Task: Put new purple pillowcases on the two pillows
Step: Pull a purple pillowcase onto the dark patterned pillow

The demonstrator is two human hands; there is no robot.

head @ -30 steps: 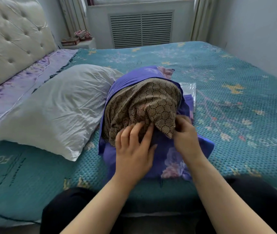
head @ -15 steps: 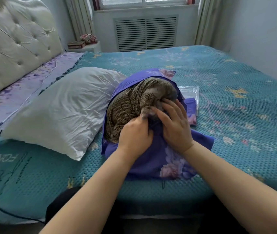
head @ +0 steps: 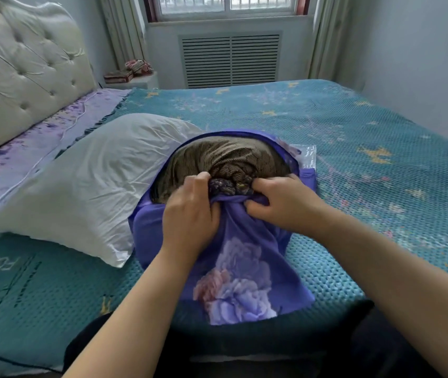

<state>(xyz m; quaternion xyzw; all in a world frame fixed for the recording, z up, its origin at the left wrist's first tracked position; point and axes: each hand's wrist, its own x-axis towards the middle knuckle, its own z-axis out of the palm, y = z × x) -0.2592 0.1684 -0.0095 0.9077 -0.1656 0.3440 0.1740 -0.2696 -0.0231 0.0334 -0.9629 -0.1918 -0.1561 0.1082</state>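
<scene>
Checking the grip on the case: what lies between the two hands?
In the head view, a bunched corner of the brown patterned pillow and gathered purple pillowcase lie between the left hand and right hand.

A single wide-angle camera worn on the person's head looks forward and down across the bed (head: 353,148), close above both forearms, facing the window (head: 228,4) on the far wall.

Left hand (head: 190,214) and right hand (head: 282,203) both grip bunched edge of purple pillowcase (head: 244,257) at mouth, brown patterned pillow (head: 225,159) partly inside. White pillow (head: 89,181) lies just beside, left, touching case. Clear plastic packet (head: 306,154) behind. All on teal bedspread (head: 367,159); tufted headboard (head: 21,77) far left.
</scene>
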